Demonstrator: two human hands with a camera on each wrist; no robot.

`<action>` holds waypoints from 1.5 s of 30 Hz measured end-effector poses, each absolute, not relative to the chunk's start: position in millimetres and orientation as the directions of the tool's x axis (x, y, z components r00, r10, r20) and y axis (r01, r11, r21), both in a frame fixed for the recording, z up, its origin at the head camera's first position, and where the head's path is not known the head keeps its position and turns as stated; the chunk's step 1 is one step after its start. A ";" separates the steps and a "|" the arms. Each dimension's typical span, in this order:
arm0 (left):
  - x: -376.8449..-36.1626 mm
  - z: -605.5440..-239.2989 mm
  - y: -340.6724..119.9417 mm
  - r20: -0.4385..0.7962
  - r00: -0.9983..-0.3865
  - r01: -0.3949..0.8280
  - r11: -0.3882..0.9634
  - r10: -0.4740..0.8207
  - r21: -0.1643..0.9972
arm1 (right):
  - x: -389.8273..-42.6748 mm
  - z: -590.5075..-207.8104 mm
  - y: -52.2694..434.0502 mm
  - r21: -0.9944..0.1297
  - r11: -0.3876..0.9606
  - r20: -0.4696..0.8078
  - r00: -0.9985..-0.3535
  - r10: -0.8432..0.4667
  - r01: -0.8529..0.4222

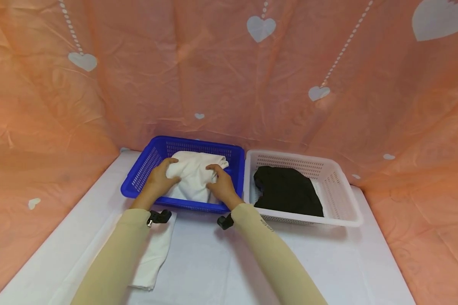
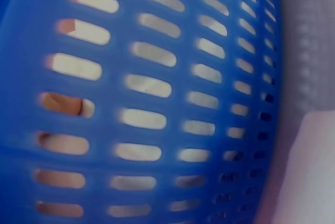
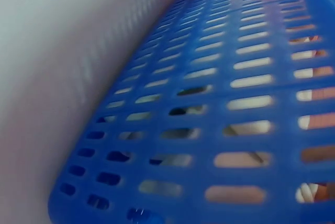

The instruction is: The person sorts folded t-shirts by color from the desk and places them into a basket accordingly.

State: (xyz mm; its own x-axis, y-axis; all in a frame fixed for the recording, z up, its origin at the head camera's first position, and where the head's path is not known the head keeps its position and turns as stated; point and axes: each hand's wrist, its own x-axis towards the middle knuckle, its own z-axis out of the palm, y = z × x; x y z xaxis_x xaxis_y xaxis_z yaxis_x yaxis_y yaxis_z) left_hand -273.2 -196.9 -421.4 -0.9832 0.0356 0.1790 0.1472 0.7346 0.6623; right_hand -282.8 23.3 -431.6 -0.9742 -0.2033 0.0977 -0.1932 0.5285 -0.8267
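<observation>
Left hand (image 1: pixel 161 180): fingers curled over the left edge of the folded white garment (image 1: pixel 194 176), gripping it.
Right hand (image 1: pixel 222 185): fingers bent onto the garment's right side, holding it.
White garment: inside the blue basket (image 1: pixel 145 167), far left.
White basket (image 1: pixel 341 199): touching the blue one's right side, holds a black garment (image 1: pixel 288 191).
White cloth (image 1: pixel 154 254): near, under the left sleeve.

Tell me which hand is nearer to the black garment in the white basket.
Right. The right hand rests on the white cloth at the blue basket's side next to the white basket holding the black garment; the left hand is at the cloth's far side.
</observation>
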 end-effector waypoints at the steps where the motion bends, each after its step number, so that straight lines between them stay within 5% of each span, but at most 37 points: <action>1: -273.8 -421.4 -196.8 0.175 -0.984 0.145 0.737 0.037 0.660 | -283.0 -431.5 23.4 -0.827 0.530 0.093 -0.975 -0.200 -0.187; 23: -274.7 -421.4 -202.3 -0.069 -0.997 -0.077 0.740 -0.042 0.669 | -283.1 -434.6 21.0 -0.718 0.689 -0.041 -0.982 -0.183 -0.098; 31: -278.5 -420.8 -198.2 0.082 -0.990 -0.023 0.709 -0.113 0.705 | -283.0 -429.6 22.4 -0.740 0.662 0.047 -0.991 -0.122 -0.117; 45: -263.7 -412.4 -193.8 0.354 -0.922 0.219 0.547 -0.154 0.808 | -262.0 -407.5 25.3 -0.818 0.461 0.256 -0.936 -0.242 -0.343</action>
State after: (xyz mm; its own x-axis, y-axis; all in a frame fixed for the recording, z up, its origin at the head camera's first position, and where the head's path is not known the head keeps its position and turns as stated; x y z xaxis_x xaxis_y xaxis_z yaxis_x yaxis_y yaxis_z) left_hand -263.7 -193.8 -412.4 -0.9223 -0.1540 0.3544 0.2190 0.5473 0.8078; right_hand -262.0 25.3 -407.5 -0.9359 -0.2420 0.2560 -0.3431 0.4609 -0.8185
